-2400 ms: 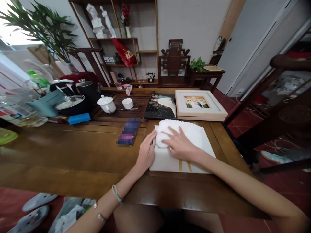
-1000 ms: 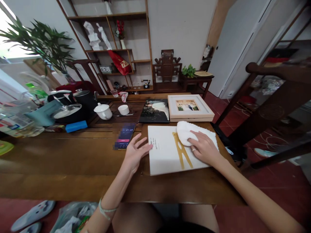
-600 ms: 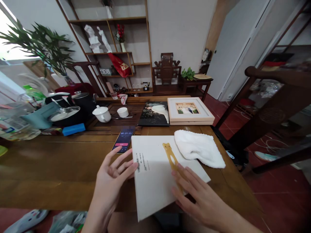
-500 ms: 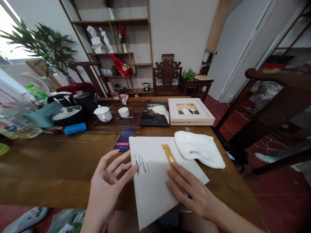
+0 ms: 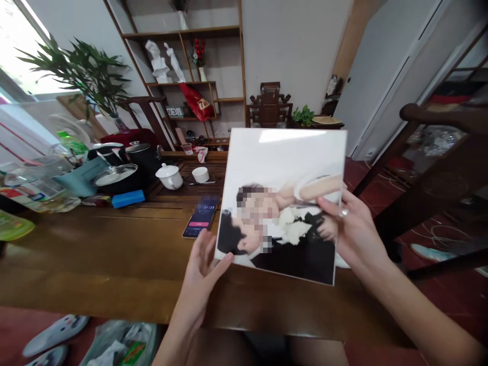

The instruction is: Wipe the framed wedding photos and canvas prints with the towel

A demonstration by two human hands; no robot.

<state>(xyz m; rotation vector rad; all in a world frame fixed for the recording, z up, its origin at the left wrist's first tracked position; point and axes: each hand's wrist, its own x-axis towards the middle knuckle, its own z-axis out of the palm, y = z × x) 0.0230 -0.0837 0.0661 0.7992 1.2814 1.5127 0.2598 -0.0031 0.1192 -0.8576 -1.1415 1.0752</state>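
A flat photo panel point(image 5: 285, 157) is raised above the table, its glossy picture side toward me. The picture shows two people and white flowers against a pale background. At its lower left corner, my left hand point(image 5: 202, 269) grips it with the thumb in front and fingers behind. My right hand point(image 5: 358, 229), wearing a ring, is closed on the right edge, thumb across the front. Behind the panel, a sliver of white towel point(image 5: 342, 262) shows beside my right wrist; the rest is hidden. A lit phone point(image 5: 198, 223) lies just left of the panel.
On the wooden table point(image 5: 95, 254) stand a white lidded cup point(image 5: 170, 176), a small white bowl point(image 5: 200, 175), a blue block point(image 5: 128, 199) and a black lidded pot point(image 5: 143, 157). A dark wooden chair point(image 5: 423, 168) is at right. A plastic bag point(image 5: 122, 340) sits on the floor, lower left.
The panel has been lifted and turned from its white printed back to its picture side. My right hand moved from the yellow bear-shaped piece to the right edge. My left hand now grips the corner.
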